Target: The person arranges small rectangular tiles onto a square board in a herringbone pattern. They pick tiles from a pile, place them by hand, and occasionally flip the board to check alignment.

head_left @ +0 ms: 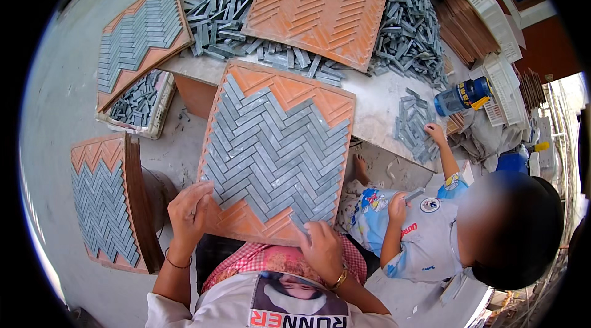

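An orange herringbone-grooved board (243, 79) leans on my lap and against the table edge. Slim grey tile strips (277, 149) fill its middle, leaving orange zigzags bare along the top and bottom. My right hand (321, 248) is closed on a single grey tile strip (299, 224) at the lower right of the board, over the bare zigzag. At the board's lower left edge is my left hand (189, 208), its fingers bent together. Whether anything lies between those fingers is hidden.
A heap of loose strips (409, 26) and a bare orange board (320, 5) cover the table (381, 103). Filled boards (144, 39) (104, 205) stand leftward, by a strip-filled crate (161, 103). At right, a person (425, 236) touches strips near a blue bottle (462, 97).
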A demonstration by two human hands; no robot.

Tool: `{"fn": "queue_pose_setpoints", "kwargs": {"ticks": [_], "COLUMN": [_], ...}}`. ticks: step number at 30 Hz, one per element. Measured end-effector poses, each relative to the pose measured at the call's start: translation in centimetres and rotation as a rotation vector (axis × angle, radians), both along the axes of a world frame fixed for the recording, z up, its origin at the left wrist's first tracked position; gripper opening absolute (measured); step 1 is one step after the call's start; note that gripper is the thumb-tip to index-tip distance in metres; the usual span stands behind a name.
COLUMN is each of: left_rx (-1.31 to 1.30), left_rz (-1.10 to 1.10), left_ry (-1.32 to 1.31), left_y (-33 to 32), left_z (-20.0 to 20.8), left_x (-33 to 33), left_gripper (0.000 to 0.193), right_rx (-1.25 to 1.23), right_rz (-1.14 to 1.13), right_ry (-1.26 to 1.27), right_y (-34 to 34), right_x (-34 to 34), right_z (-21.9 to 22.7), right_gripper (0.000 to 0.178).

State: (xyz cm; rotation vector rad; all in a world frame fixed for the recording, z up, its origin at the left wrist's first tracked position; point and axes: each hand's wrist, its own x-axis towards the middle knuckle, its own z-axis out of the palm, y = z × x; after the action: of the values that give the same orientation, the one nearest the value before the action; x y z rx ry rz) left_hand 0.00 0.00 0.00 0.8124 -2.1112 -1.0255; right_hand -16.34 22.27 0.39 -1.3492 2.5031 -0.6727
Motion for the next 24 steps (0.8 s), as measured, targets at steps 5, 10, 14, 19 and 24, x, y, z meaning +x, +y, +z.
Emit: {"fn": "queue_pose_setpoints", "kwargs": {"ticks": [5, 10, 14, 19, 24], "left_rx": [-0.039, -0.019, -0.003, 0.020, 0.022], "left_rz": [-0.002, 0.001, 0.002, -0.008, -0.010], "left_ry": [-0.010, -0.016, 0.005, 0.000, -0.011], "left_y": [-0.2, -0.1, -0.5, -0.3, -0.2], "left_z": [0.0, -0.2, -0.2, -0.8, -0.5], "left_x": [0.1, 0.1, 0.1, -0.2, -0.2], "left_gripper": [0.019, 0.019, 0.019, 0.019, 0.019], "right_rx": [-0.013, -0.121, -0.187, -0.099, 0.051], "right_rz": [0.070, 0.266, 0.356, 0.435, 0.468], "right_ry": [-0.038, -0.159, -0.208, -0.102, -0.051], "right_y": [-1.6, -2.5, -2.3, -2.3, -2.5], "right_x": [-0.8, -2.9, -4.1, -4.5, -4.7], "right_z": [1.9, 0.2, -0.8, 0.0, 0.9], "right_gripper": [0.025, 0.026, 0.027, 0.026, 0.032]}}
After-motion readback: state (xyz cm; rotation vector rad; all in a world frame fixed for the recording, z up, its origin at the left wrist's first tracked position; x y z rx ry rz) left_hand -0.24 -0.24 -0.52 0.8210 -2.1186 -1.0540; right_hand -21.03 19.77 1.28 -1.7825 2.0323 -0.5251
